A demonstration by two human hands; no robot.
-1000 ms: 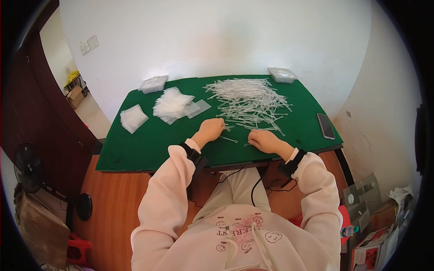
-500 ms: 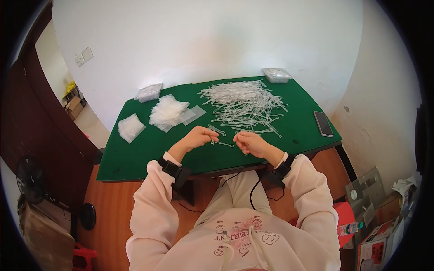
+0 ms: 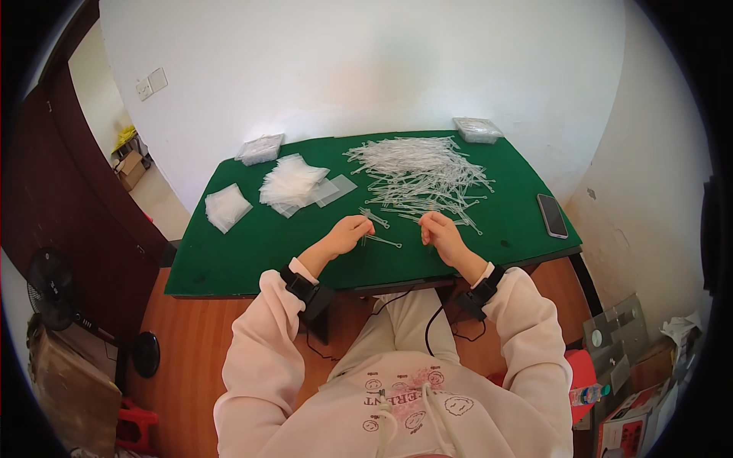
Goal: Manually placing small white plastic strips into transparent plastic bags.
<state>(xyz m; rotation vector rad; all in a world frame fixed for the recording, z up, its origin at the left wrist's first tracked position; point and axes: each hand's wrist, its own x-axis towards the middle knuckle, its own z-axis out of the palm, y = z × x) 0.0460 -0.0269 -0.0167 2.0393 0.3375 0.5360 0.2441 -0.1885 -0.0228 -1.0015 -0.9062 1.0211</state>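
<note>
A heap of thin clear plastic sticks with looped ends [image 3: 416, 172] lies across the middle of the green-covered table. My left hand [image 3: 350, 233] is closed in a pinch on a clear looped stick [image 3: 384, 242], which juts out to the right past the fingertips. Just beyond those fingers rests a small cluster of similar sticks [image 3: 375, 218]. My right hand [image 3: 441, 233] is at the near edge of the heap, fingers pressed together. Some sticks lie close by its fingertips, but what it grips is too small to make out.
Two piles of clear flat bags [image 3: 227, 208] [image 3: 294, 183] lie to the left. Clear boxes [image 3: 260, 149] [image 3: 478, 130] stand at both back corners. A phone [image 3: 552, 216] lies near the right edge. A black cable [image 3: 429, 324] hangs below the table's front edge [image 3: 229, 295].
My right hand has moved right and slightly away from me, up to the heap's near edge. My left hand stays almost in place with the stick. The whole view has shifted slightly.
</note>
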